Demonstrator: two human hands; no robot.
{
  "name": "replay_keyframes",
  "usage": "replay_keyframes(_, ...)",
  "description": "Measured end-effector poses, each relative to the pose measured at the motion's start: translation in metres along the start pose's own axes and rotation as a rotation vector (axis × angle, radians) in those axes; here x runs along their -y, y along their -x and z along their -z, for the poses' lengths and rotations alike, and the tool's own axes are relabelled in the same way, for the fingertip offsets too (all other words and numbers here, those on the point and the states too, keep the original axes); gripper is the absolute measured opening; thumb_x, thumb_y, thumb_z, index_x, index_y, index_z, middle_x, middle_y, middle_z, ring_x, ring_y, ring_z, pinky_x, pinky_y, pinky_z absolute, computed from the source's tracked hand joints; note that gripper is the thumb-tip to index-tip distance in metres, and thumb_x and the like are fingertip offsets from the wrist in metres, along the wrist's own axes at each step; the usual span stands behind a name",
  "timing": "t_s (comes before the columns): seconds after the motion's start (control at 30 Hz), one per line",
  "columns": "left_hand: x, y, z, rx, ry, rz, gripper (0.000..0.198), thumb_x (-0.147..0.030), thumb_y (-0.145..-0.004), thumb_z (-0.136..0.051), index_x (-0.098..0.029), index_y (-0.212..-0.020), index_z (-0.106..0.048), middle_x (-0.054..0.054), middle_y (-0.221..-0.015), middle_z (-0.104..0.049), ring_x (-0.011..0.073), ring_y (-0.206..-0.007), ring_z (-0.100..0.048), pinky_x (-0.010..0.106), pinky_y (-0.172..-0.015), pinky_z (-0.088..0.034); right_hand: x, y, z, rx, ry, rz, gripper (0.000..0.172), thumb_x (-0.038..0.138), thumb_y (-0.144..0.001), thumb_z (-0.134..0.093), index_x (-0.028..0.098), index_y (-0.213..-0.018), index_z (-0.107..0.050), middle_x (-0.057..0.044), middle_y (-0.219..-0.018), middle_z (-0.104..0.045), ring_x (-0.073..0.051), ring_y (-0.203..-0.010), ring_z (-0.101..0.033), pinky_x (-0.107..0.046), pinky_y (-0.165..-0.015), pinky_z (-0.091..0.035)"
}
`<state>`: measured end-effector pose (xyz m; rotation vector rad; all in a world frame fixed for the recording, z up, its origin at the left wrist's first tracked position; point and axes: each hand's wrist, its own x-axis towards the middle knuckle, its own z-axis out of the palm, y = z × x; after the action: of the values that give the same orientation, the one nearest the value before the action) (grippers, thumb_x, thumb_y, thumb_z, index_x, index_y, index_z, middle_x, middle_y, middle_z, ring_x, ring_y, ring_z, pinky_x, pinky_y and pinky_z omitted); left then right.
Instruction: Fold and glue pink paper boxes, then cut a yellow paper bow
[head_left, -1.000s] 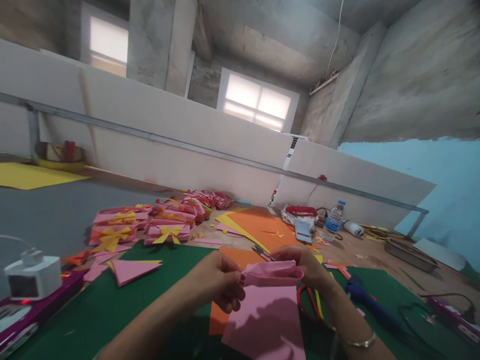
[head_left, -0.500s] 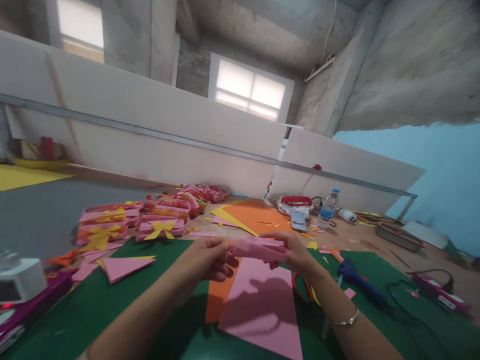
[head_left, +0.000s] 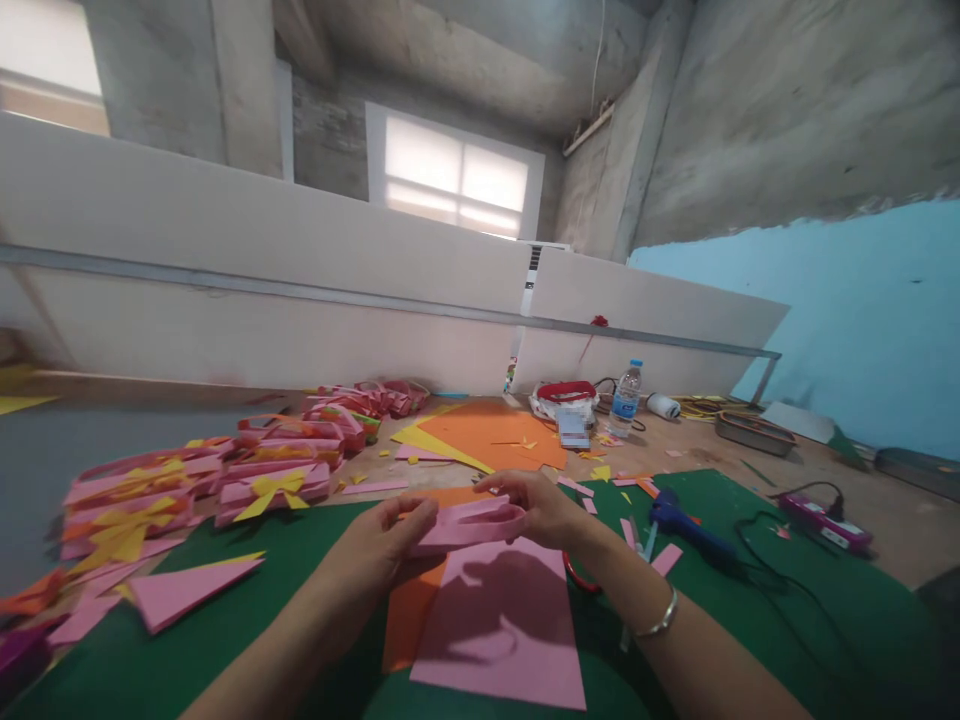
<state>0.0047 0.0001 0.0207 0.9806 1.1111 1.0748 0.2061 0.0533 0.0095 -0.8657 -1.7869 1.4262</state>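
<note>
Between my two hands is a folded pink paper piece (head_left: 472, 522), raised over the sheets on the green mat (head_left: 315, 540). My left hand (head_left: 401, 535) pinches its left end, thumb on top. The fingers of my right hand (head_left: 544, 510) close on its right end; a bracelet circles that wrist. Below lies a pink sheet (head_left: 502, 630), shaded by my hands, partly over an orange sheet (head_left: 412, 610). Red-handled scissors (head_left: 581, 575) show in part beside my right forearm. A blue glue gun (head_left: 694, 530) rests to the right.
Pink paper bags with yellow bows (head_left: 274, 490) are grouped at the left. Folded pink paper (head_left: 195, 590) lies nearer. Behind are orange sheets (head_left: 495, 435), a phone (head_left: 574, 428) and a water bottle (head_left: 625, 400). A purple power strip (head_left: 825, 522) and cable sit right.
The view has swung right, so the table things appear further left. The pink piece has turned slightly and shows a looped right end; both hands still hold it.
</note>
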Motion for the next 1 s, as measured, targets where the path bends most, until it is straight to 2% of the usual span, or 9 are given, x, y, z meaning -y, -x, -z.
replay_keyframes(0.13,-0.001,-0.003,0.002,-0.033,-0.047,-0.029,0.027,-0.036,-0.07,-0.068,-0.018,-0.088,-0.058,0.001,-0.081,-0.066,0.0152,-0.072,-0.066,0.025,-0.069,-0.054,0.002,0.003,0.006,0.072,-0.025,-0.035,0.048,0.027,-0.062,-0.077,0.016,-0.106,-0.06,0.004,-0.064,-0.059,-0.01,-0.053,-0.059,-0.024,-0.052,-0.05)
replay_keyframes(0.27,-0.005,-0.001,0.003,-0.119,-0.24,-0.215,0.038,-0.042,-0.069,-0.067,-0.016,-0.095,-0.057,0.0,-0.073,-0.064,0.0172,-0.072,-0.064,0.027,-0.069,-0.053,0.006,0.007,0.01,0.081,-0.177,-0.072,0.043,0.045,-0.078,-0.062,0.013,-0.106,-0.06,-0.001,-0.074,-0.059,-0.012,-0.067,-0.062,-0.034,-0.071,-0.053)
replay_keyframes(0.33,-0.007,0.0,0.004,-0.144,-0.402,-0.306,0.041,-0.044,-0.07,-0.064,-0.014,-0.097,-0.057,0.002,-0.072,-0.065,0.0188,-0.071,-0.063,0.029,-0.068,-0.051,0.008,0.008,0.006,0.048,-0.208,-0.047,0.045,0.05,-0.08,-0.059,0.013,-0.106,-0.06,-0.001,-0.078,-0.058,-0.011,-0.07,-0.061,-0.033,-0.074,-0.053)
replay_keyframes(0.43,-0.007,-0.001,0.004,-0.115,-0.509,-0.358,0.043,-0.046,-0.07,-0.063,-0.014,-0.099,-0.056,0.006,-0.081,-0.068,0.0221,-0.077,-0.063,0.032,-0.07,-0.049,0.011,0.008,-0.005,0.021,-0.161,-0.043,0.044,0.041,-0.073,-0.07,0.015,-0.107,-0.06,-0.001,-0.081,-0.06,-0.011,-0.072,-0.059,-0.028,-0.07,-0.051)
replay_keyframes(0.6,-0.002,-0.002,0.001,-0.163,-0.466,-0.4,0.042,-0.046,-0.065,-0.066,-0.018,-0.095,-0.059,0.006,-0.089,-0.07,0.0243,-0.083,-0.065,0.032,-0.075,-0.049,0.017,0.008,-0.016,-0.096,-0.076,-0.061,0.039,0.028,-0.069,-0.072,0.014,-0.103,-0.062,0.0,-0.075,-0.062,-0.011,-0.067,-0.059,-0.025,-0.064,-0.046)
replay_keyframes(0.73,0.002,-0.003,-0.002,-0.167,-0.379,-0.394,0.043,-0.046,-0.062,-0.068,-0.019,-0.095,-0.062,0.007,-0.095,-0.071,0.0262,-0.089,-0.066,0.033,-0.079,-0.05,0.019,0.01,-0.016,-0.144,-0.016,-0.021,0.044,0.024,-0.065,-0.073,0.015,-0.106,-0.061,0.002,-0.072,-0.059,-0.011,-0.067,-0.055,-0.023,-0.062,-0.042)
replay_keyframes(0.9,0.001,-0.002,-0.001,-0.111,-0.321,-0.394,0.05,-0.044,-0.061,-0.069,-0.018,-0.102,-0.058,0.01,-0.094,-0.068,0.0291,-0.091,-0.065,0.039,-0.076,-0.052,0.019,0.012,-0.016,-0.133,0.044,0.089,0.046,0.023,-0.063,-0.075,0.017,-0.107,-0.062,0.0,-0.085,-0.058,-0.012,-0.075,-0.052,-0.024,-0.066,-0.042)
replay_keyframes(1.0,-0.002,-0.002,-0.001,-0.168,-0.238,-0.383,0.056,-0.038,-0.056,-0.075,-0.019,-0.105,-0.055,0.012,-0.107,-0.062,0.0302,-0.103,-0.059,0.037,-0.079,-0.052,0.017,0.01,-0.016,-0.151,0.044,0.135,0.048,0.025,-0.062,-0.076,0.017,-0.107,-0.061,0.0,-0.088,-0.059,-0.012,-0.075,-0.052,-0.024,-0.067,-0.043)
